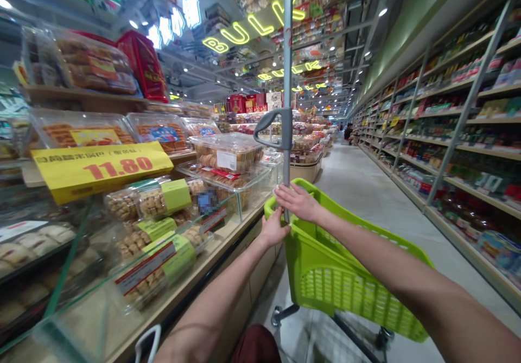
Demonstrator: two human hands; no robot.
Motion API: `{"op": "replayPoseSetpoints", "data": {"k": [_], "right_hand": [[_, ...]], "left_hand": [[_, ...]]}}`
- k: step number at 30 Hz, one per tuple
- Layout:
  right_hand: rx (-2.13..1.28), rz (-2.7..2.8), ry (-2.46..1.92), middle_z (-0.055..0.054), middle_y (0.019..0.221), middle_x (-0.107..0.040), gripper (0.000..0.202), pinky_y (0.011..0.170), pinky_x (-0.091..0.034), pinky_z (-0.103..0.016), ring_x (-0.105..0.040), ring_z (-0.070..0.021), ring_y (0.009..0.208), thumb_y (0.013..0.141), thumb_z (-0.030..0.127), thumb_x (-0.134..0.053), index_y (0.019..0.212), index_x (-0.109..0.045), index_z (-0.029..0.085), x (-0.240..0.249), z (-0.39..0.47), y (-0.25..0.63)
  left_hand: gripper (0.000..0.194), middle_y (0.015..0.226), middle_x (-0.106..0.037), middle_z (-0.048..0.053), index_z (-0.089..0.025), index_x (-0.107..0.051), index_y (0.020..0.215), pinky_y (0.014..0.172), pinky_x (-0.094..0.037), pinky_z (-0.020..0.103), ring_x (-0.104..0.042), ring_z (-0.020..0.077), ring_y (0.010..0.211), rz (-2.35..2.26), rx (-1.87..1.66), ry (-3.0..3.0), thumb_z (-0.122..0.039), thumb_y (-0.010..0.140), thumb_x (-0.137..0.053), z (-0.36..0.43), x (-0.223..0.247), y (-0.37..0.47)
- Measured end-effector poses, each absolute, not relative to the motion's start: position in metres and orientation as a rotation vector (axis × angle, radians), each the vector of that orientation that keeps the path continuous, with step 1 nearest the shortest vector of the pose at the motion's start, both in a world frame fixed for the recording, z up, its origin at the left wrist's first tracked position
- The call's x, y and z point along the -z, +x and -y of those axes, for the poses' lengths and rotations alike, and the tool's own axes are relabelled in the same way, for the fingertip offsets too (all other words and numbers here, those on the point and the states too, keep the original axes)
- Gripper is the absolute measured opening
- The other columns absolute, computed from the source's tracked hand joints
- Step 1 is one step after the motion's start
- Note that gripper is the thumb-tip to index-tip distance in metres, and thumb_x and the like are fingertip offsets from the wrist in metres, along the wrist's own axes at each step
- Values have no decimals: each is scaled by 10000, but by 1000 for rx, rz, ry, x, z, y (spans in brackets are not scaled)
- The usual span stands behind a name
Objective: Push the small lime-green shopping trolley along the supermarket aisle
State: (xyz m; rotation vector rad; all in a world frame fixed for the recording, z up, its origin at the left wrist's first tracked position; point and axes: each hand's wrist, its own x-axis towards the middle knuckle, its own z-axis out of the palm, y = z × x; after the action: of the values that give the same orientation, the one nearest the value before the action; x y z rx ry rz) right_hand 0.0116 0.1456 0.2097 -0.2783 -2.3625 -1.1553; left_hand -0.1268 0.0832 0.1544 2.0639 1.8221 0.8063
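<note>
A grey upright pole [287, 86] with a grey loop handle [273, 128] rises at the near end of a lime-green shopping cart basket [337, 281]. My left hand [275, 229] is closed round the foot of the pole at the basket's rim. Just above it, my right hand [299, 203] lies against the same pole, its fingers together and pointing left. The fingertips of both hands are close to each other, and the far side of the grip is hidden.
At left, a glass-edged counter holds clear boxes of baked goods [228, 154] and a yellow price sign [103, 169]. Stocked shelves [459, 113] line the right side. A grey aisle floor [345, 173] runs ahead, with a person [348, 133] far off.
</note>
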Motion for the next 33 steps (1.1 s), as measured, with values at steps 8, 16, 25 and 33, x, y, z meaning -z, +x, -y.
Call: {"op": "replayPoseSetpoints", "data": {"k": [8, 16, 25, 33], "right_hand": [[1079, 2073, -491, -90, 1365, -396, 371, 1042, -236, -476, -292, -233, 1294, 885, 116, -357, 1233, -476, 165, -281, -151, 2], [1083, 2381, -355, -87, 1306, -477, 351, 1018, -294, -452, -403, -217, 1231, 846, 93, -410, 1166, -534, 169, -211, -143, 8], [1040, 2200, -492, -105, 1352, -413, 378, 1043, -229, -496, -321, -239, 1280, 854, 93, -378, 1210, -494, 149, -225, -144, 3], [1055, 2433, -381, -122, 1292, -485, 362, 1012, -299, -467, -418, -228, 1218, 834, 99, -418, 1178, -524, 135, -158, -137, 11]], "left_hand": [[733, 1427, -303, 81, -199, -229, 1358, 1077, -60, 515, -159, 227, 1344, -1944, -723, 2178, -306, 695, -523, -85, -148, -138], [773, 1464, -186, 125, -133, -158, 1382, 1066, -71, 545, -75, 249, 1357, -2234, -697, 2309, -292, 722, -529, -79, -148, -153], [780, 1470, -150, 135, -135, -129, 1393, 1061, -96, 548, -63, 253, 1358, -2331, -790, 2366, -292, 744, -532, -78, -145, -152], [743, 1463, -173, 138, -115, -173, 1383, 1070, -96, 527, -99, 247, 1354, -2333, -766, 2384, -278, 742, -511, -73, -132, -158]]}}
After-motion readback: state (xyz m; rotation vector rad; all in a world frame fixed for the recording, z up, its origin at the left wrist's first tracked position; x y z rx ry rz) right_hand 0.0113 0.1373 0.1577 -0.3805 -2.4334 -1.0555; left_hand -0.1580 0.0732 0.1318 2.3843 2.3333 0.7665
